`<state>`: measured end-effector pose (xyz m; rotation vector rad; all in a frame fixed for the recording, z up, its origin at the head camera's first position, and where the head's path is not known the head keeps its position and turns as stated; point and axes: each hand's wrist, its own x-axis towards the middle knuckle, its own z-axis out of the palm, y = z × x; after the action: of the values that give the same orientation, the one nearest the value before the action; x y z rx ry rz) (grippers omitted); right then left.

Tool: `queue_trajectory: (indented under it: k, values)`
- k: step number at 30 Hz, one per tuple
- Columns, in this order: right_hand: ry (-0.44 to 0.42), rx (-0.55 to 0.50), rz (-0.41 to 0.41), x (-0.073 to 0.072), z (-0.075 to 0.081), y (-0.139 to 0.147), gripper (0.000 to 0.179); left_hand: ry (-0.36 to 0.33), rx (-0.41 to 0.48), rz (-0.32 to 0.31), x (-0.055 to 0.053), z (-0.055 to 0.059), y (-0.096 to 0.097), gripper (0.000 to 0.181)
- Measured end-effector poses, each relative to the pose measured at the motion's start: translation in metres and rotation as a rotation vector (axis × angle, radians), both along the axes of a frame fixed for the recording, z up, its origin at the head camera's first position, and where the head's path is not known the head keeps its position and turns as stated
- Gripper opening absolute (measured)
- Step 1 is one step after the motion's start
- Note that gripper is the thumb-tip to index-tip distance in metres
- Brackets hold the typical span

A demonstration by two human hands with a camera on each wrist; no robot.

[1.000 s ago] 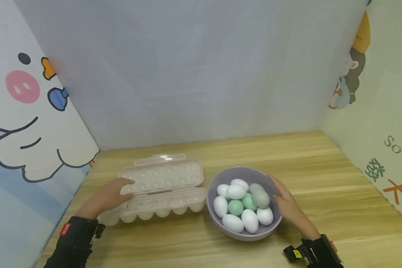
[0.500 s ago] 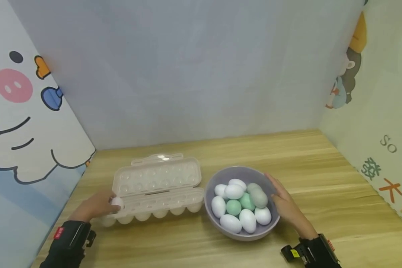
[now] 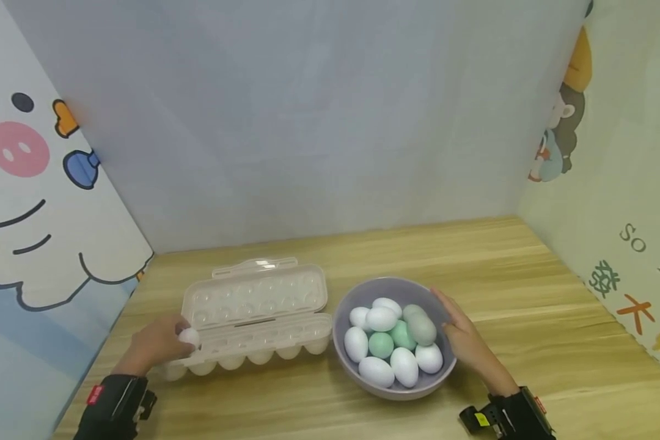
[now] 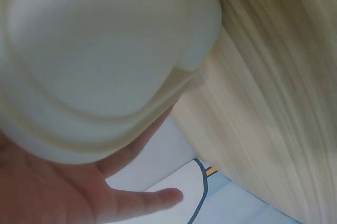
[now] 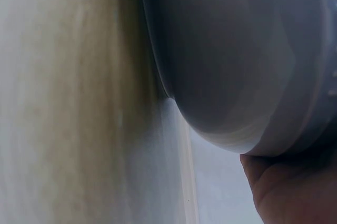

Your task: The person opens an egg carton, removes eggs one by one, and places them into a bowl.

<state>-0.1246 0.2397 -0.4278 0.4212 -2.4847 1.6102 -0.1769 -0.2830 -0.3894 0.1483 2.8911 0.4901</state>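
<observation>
In the head view my left hand (image 3: 156, 343) pinches a white egg (image 3: 189, 337) between thumb and fingers, over the left end of a clear plastic egg carton (image 3: 258, 337). The carton lies with its lid (image 3: 255, 299) folded back. Its pale underside (image 4: 95, 50) fills much of the left wrist view, above part of my left hand (image 4: 68, 197). My right hand (image 3: 464, 333) holds the right rim of a grey-purple bowl (image 3: 398, 392), thumb at the inner side. White, green and grey-green eggs (image 3: 404, 366) fill the bowl, whose outer wall (image 5: 226, 66) shows in the right wrist view.
Carton and bowl stand side by side on a wood-grain table (image 3: 286, 403). A plain grey-white backdrop (image 3: 319, 122) closes off the back. Printed panels flank both sides, with a cartoon pig's nose (image 3: 18, 150) on the left one.
My left hand has shifted left toward the carton's end, and the white egg now shows plainly between its fingers. My right hand stays at the bowl's rim. The head view shifts slightly.
</observation>
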Motion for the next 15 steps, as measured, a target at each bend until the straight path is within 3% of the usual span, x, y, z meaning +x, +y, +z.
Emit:
queue_trajectory:
  k: [8, 15]
  values:
    - [0.014, 0.006, 0.005, 0.001, 0.001, -0.001, 0.062, 0.085, 0.080, 0.021, 0.001, -0.002, 0.002, 0.048]
    - [0.017, 0.006, 0.003, 0.001, 0.000, -0.001, 0.061, 0.354, 0.114, -0.081, 0.005, 0.011, 0.017, 0.044]
